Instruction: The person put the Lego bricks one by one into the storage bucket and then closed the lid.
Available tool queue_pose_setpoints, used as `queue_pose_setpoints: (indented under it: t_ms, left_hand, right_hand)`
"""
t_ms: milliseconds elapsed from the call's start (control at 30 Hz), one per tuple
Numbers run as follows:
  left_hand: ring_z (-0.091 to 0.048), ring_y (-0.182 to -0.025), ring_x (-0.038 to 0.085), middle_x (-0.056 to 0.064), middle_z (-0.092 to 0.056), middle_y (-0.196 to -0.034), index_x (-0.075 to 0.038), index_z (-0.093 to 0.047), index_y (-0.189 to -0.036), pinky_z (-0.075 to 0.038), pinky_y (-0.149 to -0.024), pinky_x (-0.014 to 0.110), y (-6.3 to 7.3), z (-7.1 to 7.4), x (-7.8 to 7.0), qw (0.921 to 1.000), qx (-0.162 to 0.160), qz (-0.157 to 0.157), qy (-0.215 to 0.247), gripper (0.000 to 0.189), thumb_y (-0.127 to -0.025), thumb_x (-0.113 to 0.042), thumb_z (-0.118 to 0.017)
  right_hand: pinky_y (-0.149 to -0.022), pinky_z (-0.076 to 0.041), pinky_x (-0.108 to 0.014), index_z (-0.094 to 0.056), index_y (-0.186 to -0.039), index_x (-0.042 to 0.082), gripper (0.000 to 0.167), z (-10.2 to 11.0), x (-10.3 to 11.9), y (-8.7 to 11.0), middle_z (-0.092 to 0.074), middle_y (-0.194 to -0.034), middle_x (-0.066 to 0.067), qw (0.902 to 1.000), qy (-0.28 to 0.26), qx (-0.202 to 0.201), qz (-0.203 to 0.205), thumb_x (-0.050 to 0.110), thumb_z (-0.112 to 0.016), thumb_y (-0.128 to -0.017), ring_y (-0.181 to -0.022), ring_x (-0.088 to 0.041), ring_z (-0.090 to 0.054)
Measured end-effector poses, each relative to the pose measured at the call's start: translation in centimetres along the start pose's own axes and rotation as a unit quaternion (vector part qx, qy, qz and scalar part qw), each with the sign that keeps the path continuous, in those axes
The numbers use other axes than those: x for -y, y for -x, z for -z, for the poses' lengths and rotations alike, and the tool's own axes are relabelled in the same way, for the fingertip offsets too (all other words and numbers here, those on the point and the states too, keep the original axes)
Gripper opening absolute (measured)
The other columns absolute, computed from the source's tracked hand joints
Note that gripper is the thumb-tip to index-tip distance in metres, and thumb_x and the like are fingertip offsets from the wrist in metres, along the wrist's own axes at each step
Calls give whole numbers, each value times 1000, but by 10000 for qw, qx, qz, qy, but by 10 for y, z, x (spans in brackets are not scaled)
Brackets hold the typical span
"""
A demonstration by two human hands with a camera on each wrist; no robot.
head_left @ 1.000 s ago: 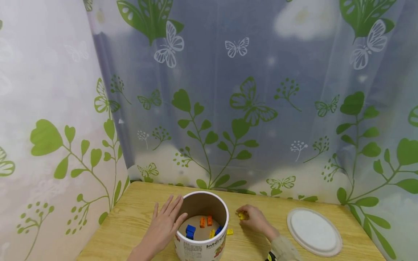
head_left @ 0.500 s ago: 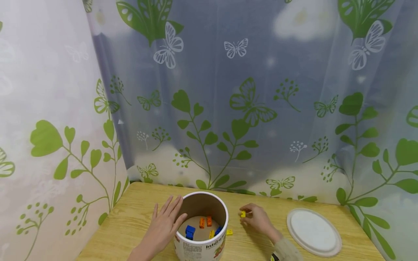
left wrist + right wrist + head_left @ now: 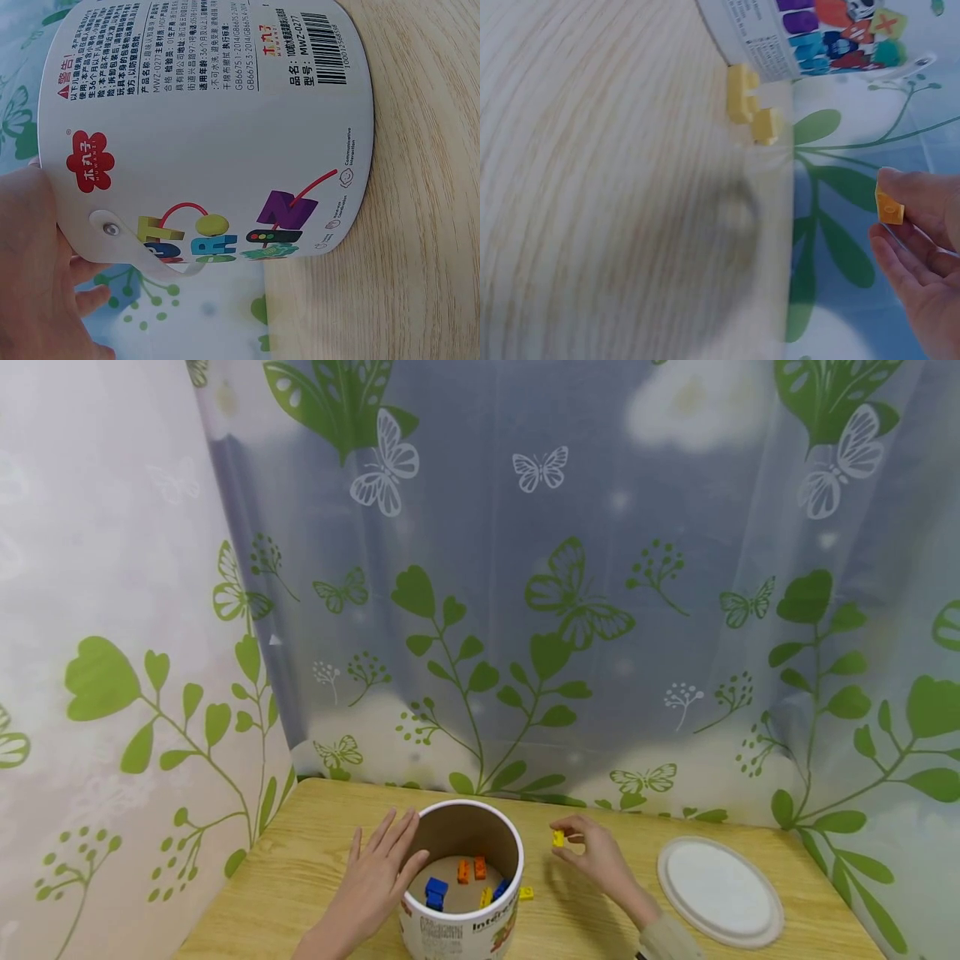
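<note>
My left hand (image 3: 371, 877) rests with extended fingers against the rim of a white round bucket (image 3: 442, 937). In the left wrist view, that hand (image 3: 37, 277) lies along the bucket's printed wall (image 3: 195, 150). Inside the bucket are orange bricks (image 3: 480, 868), blue bricks (image 3: 436, 893) and a yellow brick (image 3: 486, 897). My right hand (image 3: 600, 864) pinches a small yellow toy brick (image 3: 558, 838) above the table, right of the bucket. The right wrist view shows this brick (image 3: 889, 206) between thumb and fingertips. More yellow brick (image 3: 741, 94) lies on the table against the bucket's foot.
A round white lid (image 3: 720, 893) lies on the wooden table (image 3: 330, 814) at the right. Behind the table hangs a curtain (image 3: 480, 568) printed with leaves and butterflies. The bucket has a white handle (image 3: 154, 262) on its side.
My right hand has lifted the yellow brick off the table, rising slightly and shifting a little right. The left hand and the bucket have stayed in place.
</note>
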State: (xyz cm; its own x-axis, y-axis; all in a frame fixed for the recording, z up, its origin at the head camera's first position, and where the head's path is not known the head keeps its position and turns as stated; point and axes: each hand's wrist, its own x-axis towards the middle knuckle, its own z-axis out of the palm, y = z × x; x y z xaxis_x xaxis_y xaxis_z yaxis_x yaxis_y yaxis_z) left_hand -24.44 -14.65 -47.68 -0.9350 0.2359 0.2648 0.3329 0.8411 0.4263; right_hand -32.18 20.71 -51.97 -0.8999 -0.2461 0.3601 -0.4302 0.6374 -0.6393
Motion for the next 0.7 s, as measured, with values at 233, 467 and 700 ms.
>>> queue_pose_setpoints:
  t_ms: [233,467,700]
  left_hand:
    - [-21,-154,31,4,-36,-163,-13,-39,-158,-7,-118,71,0,0,0,10000,-4,-4,-23,66,-107,-54,-40]
    - [-21,-154,31,4,-36,-163,-12,-39,-158,-7,-117,71,1,0,0,10000,-21,-17,9,64,-107,-51,-41]
    - [-22,-154,31,4,-37,-163,-12,-40,-157,-7,-117,72,1,0,-1,10000,-62,-24,30,61,-107,-46,-45]
  right_hand:
    - [-88,-59,-41,-71,-114,1,32,8,13,0,-70,-110,-10,9997,-75,-150,181,0,-81,-83,-99,-31,-69]
    - [-88,-59,-39,-72,-115,3,35,11,24,-1,-67,-107,-5,9989,-69,-263,390,0,-82,-82,-98,-27,-69]
    - [-88,-59,-38,-73,-114,9,34,16,43,-7,-67,-109,-3,9981,-5,-401,459,3,-83,-82,-99,-24,-69]
